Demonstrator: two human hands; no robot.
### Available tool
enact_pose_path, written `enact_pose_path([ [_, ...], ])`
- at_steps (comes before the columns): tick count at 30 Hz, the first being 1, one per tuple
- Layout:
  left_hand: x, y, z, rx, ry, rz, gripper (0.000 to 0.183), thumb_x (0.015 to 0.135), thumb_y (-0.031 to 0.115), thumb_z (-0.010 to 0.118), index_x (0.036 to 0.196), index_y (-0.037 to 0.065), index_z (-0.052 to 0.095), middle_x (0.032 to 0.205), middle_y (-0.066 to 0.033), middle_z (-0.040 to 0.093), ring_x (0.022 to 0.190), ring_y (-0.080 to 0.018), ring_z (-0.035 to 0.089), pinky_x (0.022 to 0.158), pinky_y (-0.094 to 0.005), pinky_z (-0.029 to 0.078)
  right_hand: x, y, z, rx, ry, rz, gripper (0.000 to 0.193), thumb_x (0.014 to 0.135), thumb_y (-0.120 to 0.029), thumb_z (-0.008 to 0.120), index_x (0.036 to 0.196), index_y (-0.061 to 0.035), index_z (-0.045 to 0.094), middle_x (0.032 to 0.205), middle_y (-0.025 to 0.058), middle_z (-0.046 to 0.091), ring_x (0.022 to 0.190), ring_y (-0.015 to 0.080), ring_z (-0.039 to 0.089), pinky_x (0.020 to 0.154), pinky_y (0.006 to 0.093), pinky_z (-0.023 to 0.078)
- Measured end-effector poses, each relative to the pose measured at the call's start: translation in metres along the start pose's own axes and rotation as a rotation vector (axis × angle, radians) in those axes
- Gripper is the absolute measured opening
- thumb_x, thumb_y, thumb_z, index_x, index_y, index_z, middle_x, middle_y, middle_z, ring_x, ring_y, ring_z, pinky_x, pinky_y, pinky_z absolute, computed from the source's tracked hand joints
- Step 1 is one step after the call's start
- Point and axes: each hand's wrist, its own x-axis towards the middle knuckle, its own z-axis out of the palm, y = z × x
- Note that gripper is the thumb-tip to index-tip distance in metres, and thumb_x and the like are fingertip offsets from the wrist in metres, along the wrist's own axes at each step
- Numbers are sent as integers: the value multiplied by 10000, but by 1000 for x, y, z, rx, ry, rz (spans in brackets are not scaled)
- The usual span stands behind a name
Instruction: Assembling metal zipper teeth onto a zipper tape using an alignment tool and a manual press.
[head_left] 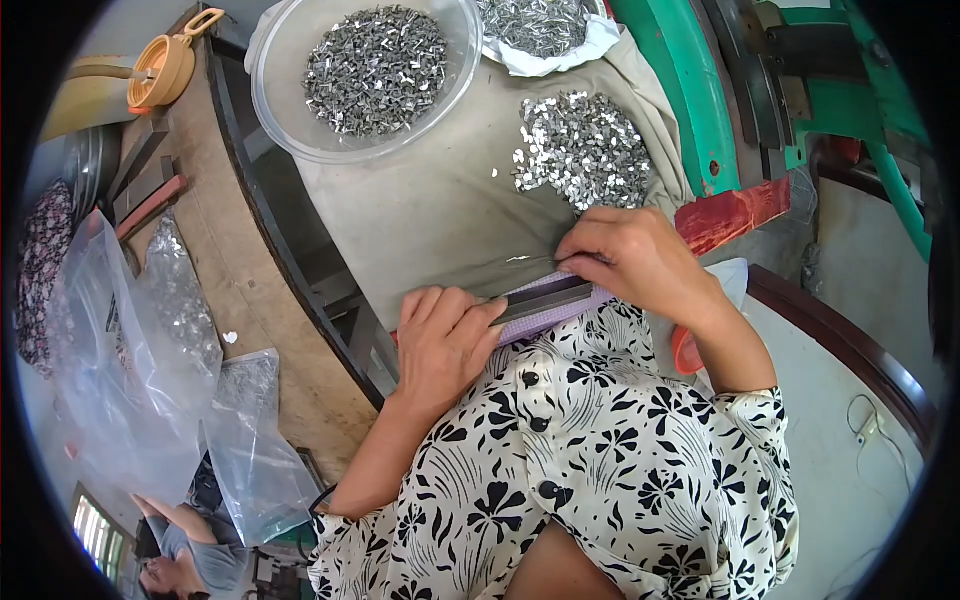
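A dark grey metal bar [550, 297] with a long channel lies across a purple cloth [530, 324] at my lap. My left hand [440, 340] is closed around the bar's left end, thumb along its top. At the other end, my right hand [640, 255] has thumb and forefinger pinched together just above the bar; whatever is between them is too small to make out. Beyond that hand, a heap of small shiny metal pieces [585, 150] is spread on the grey-green cloth [420, 220]. A few thin slivers [518, 259] lie nearer the bar.
A clear plastic tub [265, 100] of dark metal bits stands at the back, beside a lined bowl [600, 35] of thin metal pieces. Green machine framework [690, 90] rises at right. On the left, a wooden table [255, 260] carries plastic bags [130, 350] and an orange lidded container [165, 75].
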Motion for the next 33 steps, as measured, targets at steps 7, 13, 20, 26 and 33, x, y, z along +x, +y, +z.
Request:
enact_pose_path([
  [7,2,1,2,-2,33,27,312,670,93,782,974,83,714,793,-47,524,741,-236,535,749,-365,389,3,-12,12,-269,-32,-39,87,757,-117,715,782,-54,661,792,75,603,706,287,642,600,417,504],
  [13,0,1,0,34,14,45,320,715,122,759,1029,92,700,852,-12,572,803,-208,562,805,-364,404,8,-13,-3,-144,-159,29,75,740,-64,701,757,-20,642,732,86,636,655,260,662,601,372,524],
  [20,23,2,4,-67,22,37,299,707,118,784,993,88,703,829,-33,559,798,-231,560,775,-362,396,-6,22,4,698,50,297,105,836,0,707,806,-9,607,753,-19,627,681,16,550,588,208,466],
  [26,32,-2,11,-93,46,-4,300,685,105,813,961,79,699,802,-47,542,788,-247,552,757,-361,384,-7,9,5,852,336,305,71,881,12,686,897,-2,619,826,-9,641,711,32,587,656,201,489],
  [33,40,-1,6,-88,9,-43,305,679,125,822,951,83,690,823,-45,551,798,-244,558,763,-355,383,-20,10,19,867,355,164,94,918,7,663,1009,29,653,952,74,713,886,94,684,772,236,547],
])
